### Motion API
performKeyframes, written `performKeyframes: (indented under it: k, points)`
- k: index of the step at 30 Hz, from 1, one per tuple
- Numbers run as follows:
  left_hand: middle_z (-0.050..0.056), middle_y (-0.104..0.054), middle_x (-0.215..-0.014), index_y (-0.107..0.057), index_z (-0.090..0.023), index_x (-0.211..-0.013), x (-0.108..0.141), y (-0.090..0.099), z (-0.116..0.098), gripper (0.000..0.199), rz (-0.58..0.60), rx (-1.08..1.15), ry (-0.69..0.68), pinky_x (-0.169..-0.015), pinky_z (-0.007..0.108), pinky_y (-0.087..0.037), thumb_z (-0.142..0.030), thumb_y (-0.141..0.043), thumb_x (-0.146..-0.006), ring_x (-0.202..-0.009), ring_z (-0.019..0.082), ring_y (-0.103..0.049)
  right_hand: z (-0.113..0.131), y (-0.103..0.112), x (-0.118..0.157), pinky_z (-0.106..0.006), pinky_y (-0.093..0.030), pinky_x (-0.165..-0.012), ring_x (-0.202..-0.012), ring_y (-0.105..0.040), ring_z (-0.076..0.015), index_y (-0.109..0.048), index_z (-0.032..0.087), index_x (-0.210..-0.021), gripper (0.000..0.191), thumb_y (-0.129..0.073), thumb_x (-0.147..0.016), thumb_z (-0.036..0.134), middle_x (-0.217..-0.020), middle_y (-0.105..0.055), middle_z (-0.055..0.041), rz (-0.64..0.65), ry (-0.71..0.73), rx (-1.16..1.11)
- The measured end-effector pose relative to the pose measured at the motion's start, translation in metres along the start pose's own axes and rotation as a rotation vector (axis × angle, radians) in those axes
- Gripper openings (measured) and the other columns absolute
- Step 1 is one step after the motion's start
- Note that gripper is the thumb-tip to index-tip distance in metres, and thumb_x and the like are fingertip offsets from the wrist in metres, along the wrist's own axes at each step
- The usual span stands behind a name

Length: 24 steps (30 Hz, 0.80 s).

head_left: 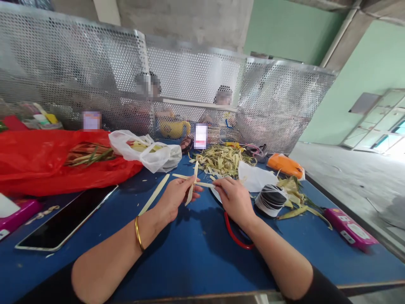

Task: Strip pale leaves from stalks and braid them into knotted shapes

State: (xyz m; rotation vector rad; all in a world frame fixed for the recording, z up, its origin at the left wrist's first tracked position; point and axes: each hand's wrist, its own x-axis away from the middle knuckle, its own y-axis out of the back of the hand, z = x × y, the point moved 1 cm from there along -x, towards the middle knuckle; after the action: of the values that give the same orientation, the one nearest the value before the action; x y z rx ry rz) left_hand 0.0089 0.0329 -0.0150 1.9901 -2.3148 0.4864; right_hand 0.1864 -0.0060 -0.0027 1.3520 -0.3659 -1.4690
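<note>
Head view shows a blue table (pixel 196 270), where a red plastic bag (pixel 38 156) lies left of a heap of pale strips (pixel 221 159). Nearer the person than that heap, the left hand (pixel 177 194) pinches the middle and the right hand (pixel 233 197) one end of a small cross of leaf-like strips (pixel 205 184).

A narrow, flat, pale yellow slanted strip (pixel 196 168) points its upper tip toward the far edge of the blue table (pixel 196 261). A similar crosswise strip (pixel 206 184) runs over or under it, I can't tell which. Both are held clear of the surface, well in from the near edge, their crossing partly hidden.
</note>
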Motion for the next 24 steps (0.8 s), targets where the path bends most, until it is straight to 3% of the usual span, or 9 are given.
performKeyframes:
  k: [5,11,18,22,24]
  points:
    - [0.006,-0.072,-0.071,-0.066,-0.012,-0.097,-0.005,0.005,-0.003,0.029,0.014,-0.146,-0.048,-0.053,0.022,-0.046,-0.036,-0.065,-0.081,-0.053,0.012,-0.062,-0.029,0.019,-0.006,-0.030,-0.041,-0.075,-0.089,-0.062,-0.0222,-0.066,0.018,-0.103,0.023,-0.045,-0.095,0.022,-0.100,-0.070,-0.0082,-0.094,-0.208,0.222]
    - [0.003,-0.069,-0.061,-0.061,-0.012,-0.104,-0.008,0.006,-0.003,0.027,0.093,-0.345,-0.041,-0.049,0.021,-0.042,-0.024,-0.062,-0.080,-0.047,0.012,-0.059,-0.047,0.005,-0.021,-0.033,-0.038,-0.077,-0.096,-0.060,-0.0256,-0.067,0.016,-0.101,0.022,-0.048,-0.093,0.024,-0.104,-0.066,-0.0132,0.183,-0.243,0.522]
    - [0.001,-0.068,-0.058,-0.062,-0.015,-0.101,-0.017,0.016,-0.002,0.030,0.042,-0.416,-0.096,-0.048,0.021,-0.038,-0.030,-0.067,-0.075,-0.044,0.013,-0.057,-0.059,-0.023,-0.038,-0.038,-0.035,-0.083,-0.100,-0.059,-0.0294,-0.068,0.012,-0.093,0.026,-0.043,-0.090,0.011,-0.102,-0.067,-0.0202,0.256,-0.264,0.500]
    - [0.001,-0.067,-0.058,-0.064,-0.017,-0.098,-0.026,0.025,-0.001,0.034,0.047,-0.606,-0.138,-0.050,0.023,-0.036,-0.039,-0.069,-0.073,-0.046,0.015,-0.058,-0.066,-0.021,-0.035,-0.038,-0.035,-0.084,-0.099,-0.061,-0.0285,-0.067,0.011,-0.087,0.028,-0.040,-0.089,0.007,-0.098,-0.068,-0.0206,0.202,-0.333,0.382]
    - [0.003,-0.068,-0.063,-0.065,-0.019,-0.100,-0.024,0.029,-0.006,0.038,-0.046,-0.746,-0.230,-0.055,0.025,-0.038,-0.041,-0.072,-0.070,-0.057,0.020,-0.063,-0.067,-0.016,-0.032,-0.038,-0.037,-0.082,-0.094,-0.063,-0.0283,-0.066,0.011,-0.089,0.027,-0.039,-0.089,0.009,-0.093,-0.069,-0.0205,0.147,-0.384,0.289]
